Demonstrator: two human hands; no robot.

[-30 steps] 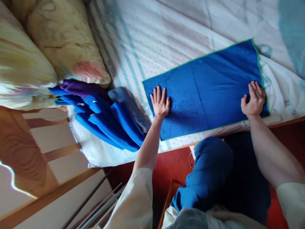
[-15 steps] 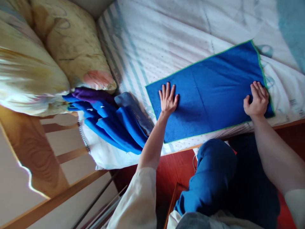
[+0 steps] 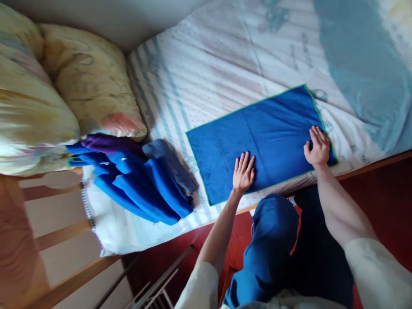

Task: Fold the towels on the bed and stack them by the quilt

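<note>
A blue towel (image 3: 222, 146) with green edging lies spread out on the bed, with a crease line across its middle. My left hand (image 3: 243, 174) rests flat on the towel near its front edge, left of the crease, fingers stretched out. Towards the towel's right end, my right hand (image 3: 317, 146) presses down on the cloth with its fingers out and thumb apart. Small wrinkles run across the cloth near the right hand. Neither hand grips anything.
To the left lies a heap of blue cloths (image 3: 144, 189) with a purple cloth (image 3: 112, 143) and a rolled grey-blue cloth (image 3: 170, 165). Yellowish pillows (image 3: 93, 77) lean at the bed's head. The bedsheet (image 3: 206, 64) is wrinkled. A wooden bed frame (image 3: 77, 279) stands at lower left.
My left hand has slid over the towel from its left end towards the middle and front edge. My right hand stays near the right end. The camera view has shifted.
</note>
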